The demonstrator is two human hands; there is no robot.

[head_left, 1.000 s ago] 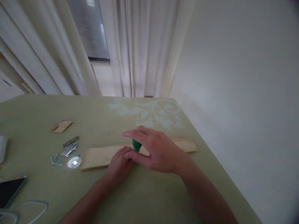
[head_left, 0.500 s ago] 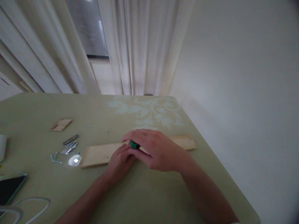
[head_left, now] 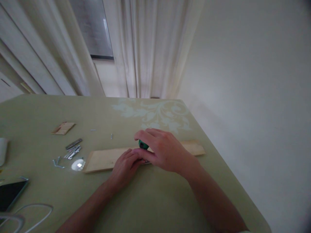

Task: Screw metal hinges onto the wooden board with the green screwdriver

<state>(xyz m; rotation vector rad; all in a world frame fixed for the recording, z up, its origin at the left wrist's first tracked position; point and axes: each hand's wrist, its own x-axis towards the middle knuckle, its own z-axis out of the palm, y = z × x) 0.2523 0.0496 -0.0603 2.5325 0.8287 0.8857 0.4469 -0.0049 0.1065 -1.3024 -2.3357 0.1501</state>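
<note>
A long pale wooden board (head_left: 102,160) lies flat on the green tablecloth (head_left: 155,200). My right hand (head_left: 165,150) is closed over the green handle (head_left: 143,144) of a tool, likely a screwdriver, standing on the board's middle. My left hand (head_left: 125,168) rests just in front of it at the board's near edge, fingers curled and pinched at the tool's base. What those fingers hold is hidden.
Left of the board lie a shiny round disc (head_left: 78,164), several loose screws (head_left: 57,162), flat metal strips (head_left: 73,148) and a small wooden piece (head_left: 63,128). A phone (head_left: 11,194) and a white cable (head_left: 36,213) sit at the near left. Curtains hang behind the table.
My right hand's fingers, spread a second ago, have curled down over the green handle and turned on it. The left hand has stayed at the tool's base.
</note>
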